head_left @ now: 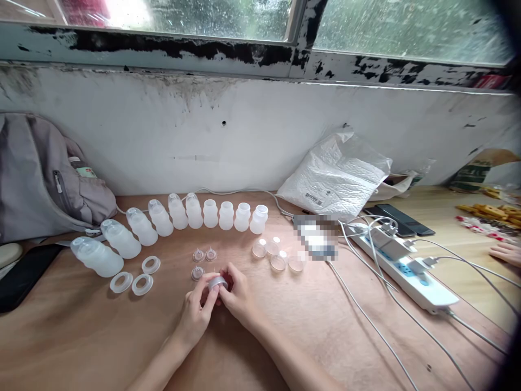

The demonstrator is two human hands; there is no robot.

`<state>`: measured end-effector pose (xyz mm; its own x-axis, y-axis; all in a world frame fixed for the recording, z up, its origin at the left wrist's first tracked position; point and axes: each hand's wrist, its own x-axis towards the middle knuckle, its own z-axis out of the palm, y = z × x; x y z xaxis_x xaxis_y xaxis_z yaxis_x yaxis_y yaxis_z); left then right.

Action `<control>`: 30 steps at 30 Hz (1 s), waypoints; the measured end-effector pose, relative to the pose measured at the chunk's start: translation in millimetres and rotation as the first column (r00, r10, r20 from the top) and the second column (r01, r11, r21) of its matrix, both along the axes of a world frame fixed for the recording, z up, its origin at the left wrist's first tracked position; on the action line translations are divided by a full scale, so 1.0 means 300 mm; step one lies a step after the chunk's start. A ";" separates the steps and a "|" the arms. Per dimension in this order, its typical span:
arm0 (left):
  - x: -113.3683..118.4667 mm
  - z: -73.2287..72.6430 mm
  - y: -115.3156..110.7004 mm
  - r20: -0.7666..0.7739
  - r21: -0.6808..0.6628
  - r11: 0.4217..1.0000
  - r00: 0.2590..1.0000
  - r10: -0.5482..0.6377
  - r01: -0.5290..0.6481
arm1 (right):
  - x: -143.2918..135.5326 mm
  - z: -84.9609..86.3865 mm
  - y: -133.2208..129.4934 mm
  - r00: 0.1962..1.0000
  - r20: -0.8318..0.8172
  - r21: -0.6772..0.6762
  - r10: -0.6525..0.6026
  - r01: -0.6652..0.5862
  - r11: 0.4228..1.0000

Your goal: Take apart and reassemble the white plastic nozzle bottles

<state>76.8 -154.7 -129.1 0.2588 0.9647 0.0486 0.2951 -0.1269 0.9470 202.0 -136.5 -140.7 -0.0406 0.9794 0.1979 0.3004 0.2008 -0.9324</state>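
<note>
Between my left hand [199, 312] and my right hand [237, 290], a whitish collar ring [218, 282] is gripped by the fingertips of both, low over the table. Just beyond my fingers lie clear nipples [198, 254], one partly beside my left fingertips. Three loose rings [142, 284] rest to the left. Several clear round caps [278, 262] lie to the right. An arc of frosted bottles stands behind: those on the left, such as one bottle [96, 257], have domed tops, while those on the right, such as another bottle [242, 217], are open-topped.
A grey backpack [36, 174] and a black phone [24, 274] are at the left. A white plastic bag [337, 174] leans on the wall. At the right are a power strip [423, 282] with cables, dark phones [401, 220], and another person's hand [507, 253] at the edge.
</note>
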 end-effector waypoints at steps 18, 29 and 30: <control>-0.001 -0.015 0.012 0.228 -0.090 0.992 0.972 -0.064 0.087 | -0.001 -0.018 0.010 0.999 -0.050 0.012 0.000 0.001 1.000; -0.001 -0.024 0.007 0.200 -0.024 0.994 0.974 -0.101 0.108 | -0.009 -0.031 0.016 0.997 -0.056 0.050 -0.057 0.059 0.997; 0.000 -0.025 0.008 0.195 -0.021 0.994 0.976 -0.097 0.103 | -0.010 -0.029 0.016 0.996 -0.056 0.047 -0.064 0.067 0.997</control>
<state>76.9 -152.2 -136.5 0.3427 0.9363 0.0776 0.0937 -0.1162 0.9888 198.9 -131.7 -149.3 0.0358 0.9686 0.2460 0.2632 0.2283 -0.9373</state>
